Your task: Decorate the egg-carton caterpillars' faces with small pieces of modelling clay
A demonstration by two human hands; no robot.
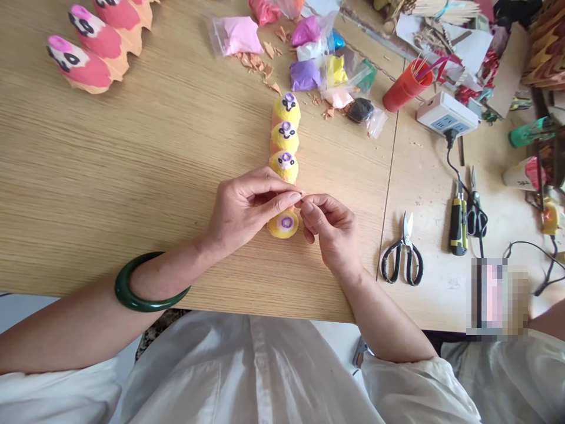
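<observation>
My left hand (pixel 251 209) and my right hand (pixel 331 232) meet above a row of yellow painted egg-carton cups (pixel 285 135). Their fingertips pinch a tiny thin dark piece (pixel 302 198), too small to name. Each cup has a purple-topped dome and a drawn black face. The nearest cup (pixel 283 224) lies just under my fingers, and my hands hide the part of the row above it. A dark green bangle (pixel 150 282) circles my left wrist. Further left, a pink painted egg-carton strip (pixel 95 50) rests on the wooden table (pixel 132 176).
Bags of coloured clay (pixel 305 73) and wood shavings (pixel 256 63) lie beyond the yellow row. To the right are black-handled scissors (pixel 402 256), a yellow-handled screwdriver (pixel 458 227), pliers (pixel 475 215), a red cup (pixel 406 87) and a white power strip (pixel 446 113) with a black cord.
</observation>
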